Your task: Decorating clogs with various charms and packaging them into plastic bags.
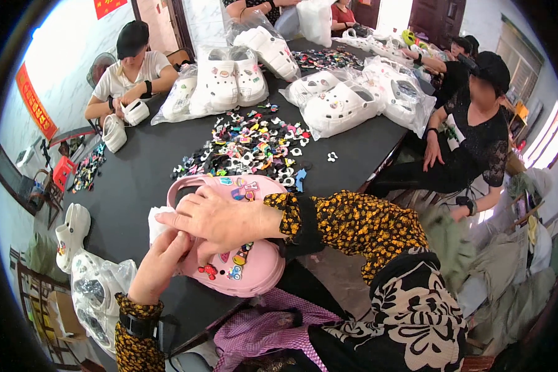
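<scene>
In front of me, at the table's near edge, lies a pair of pink clogs, a far clog (268,185) and a near clog (263,273), both dotted with colourful shoe charms (234,271). My right hand (220,217) reaches across them with bent fingers gripping the near clog. Beside it, my left hand (158,263) pinches its thumb and fingers together at the near clog's left end. Whatever is between those fingertips is hidden. Something white (157,222) shows behind my hands.
A heap of loose charms (254,146) covers the middle of the black table (139,180). Bagged white clogs (341,105) stand beyond it, with another bag (99,291) at the near left. A white clog (73,232) rests there too. Several people sit around the table.
</scene>
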Demonstrator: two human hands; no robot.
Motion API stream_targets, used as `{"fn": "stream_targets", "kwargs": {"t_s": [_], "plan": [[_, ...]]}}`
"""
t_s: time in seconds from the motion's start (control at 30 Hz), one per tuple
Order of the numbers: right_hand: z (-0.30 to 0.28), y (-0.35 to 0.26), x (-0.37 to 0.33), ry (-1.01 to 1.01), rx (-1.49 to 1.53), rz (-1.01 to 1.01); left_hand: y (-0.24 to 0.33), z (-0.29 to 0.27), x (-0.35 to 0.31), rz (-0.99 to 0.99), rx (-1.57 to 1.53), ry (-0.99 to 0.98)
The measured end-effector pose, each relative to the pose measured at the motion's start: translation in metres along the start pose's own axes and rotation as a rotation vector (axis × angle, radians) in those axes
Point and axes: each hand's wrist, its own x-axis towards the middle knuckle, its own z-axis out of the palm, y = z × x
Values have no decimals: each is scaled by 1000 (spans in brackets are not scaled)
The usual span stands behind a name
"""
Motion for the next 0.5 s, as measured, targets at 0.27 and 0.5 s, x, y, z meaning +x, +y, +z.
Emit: {"fn": "stream_targets", "kwargs": {"t_s": [0.27, 0.5], "plan": [[-40, -7, -2, -130, -178, 60, -13, 18, -23, 559, 734, 310], [-69, 6, -23, -72, -152, 2, 7, -12, -65, 733, 755, 615]]}}
